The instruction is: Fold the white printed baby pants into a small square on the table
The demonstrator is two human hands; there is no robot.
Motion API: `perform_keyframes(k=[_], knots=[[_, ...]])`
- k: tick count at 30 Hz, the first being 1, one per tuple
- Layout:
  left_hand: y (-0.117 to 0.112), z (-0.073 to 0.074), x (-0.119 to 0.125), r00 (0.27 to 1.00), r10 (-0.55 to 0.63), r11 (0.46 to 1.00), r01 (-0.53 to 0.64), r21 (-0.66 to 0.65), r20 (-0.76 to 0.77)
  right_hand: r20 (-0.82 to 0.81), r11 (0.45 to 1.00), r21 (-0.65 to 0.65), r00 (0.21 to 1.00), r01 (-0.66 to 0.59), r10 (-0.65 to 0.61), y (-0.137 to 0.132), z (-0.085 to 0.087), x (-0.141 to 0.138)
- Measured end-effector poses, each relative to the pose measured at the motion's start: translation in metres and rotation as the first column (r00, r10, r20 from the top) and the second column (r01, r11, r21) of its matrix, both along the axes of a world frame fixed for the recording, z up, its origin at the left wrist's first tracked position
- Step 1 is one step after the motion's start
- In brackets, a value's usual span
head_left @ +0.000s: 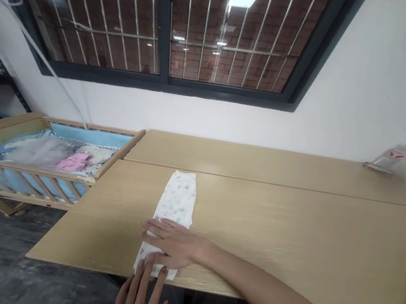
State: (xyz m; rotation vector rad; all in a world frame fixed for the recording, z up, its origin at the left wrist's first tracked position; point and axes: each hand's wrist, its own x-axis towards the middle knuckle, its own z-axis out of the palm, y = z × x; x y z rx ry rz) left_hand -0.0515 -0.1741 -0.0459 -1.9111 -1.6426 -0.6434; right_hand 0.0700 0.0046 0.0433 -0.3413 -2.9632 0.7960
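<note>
A white cloth with a small print lies folded into a long strip on the wooden table. It reaches from the table's near edge towards the back, slightly wider at the near end. My right hand rests flat across its lower half, fingers stretched out to the left. At the near edge is my left hand, its fingers spread and pointing forward. Its fingertips reach the cloth's near end, close to my right thumb. Neither hand grips anything. My right hand covers part of the cloth, so what kind of item it is cannot be made out.
A wooden crib with blue lining stands against the table's left side, holding pink cloth and white netting. A clear plastic item sits at the back right corner. Behind is a white wall below a barred window.
</note>
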Motion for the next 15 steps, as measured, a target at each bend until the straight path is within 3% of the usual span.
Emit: perform_keyframes(k=[7,15], knots=[[-0.002,0.001,0.003,0.999,0.035,0.998,-0.033,-0.048,0.029,0.079,0.965,0.112,0.966,0.238,-0.248,0.087,-0.013,-0.004],[-0.003,0.0,0.002,0.997,0.031,0.998,-0.027,-0.057,0.072,0.032,0.835,0.23,0.854,0.5,-0.52,0.18,-0.031,-0.004]])
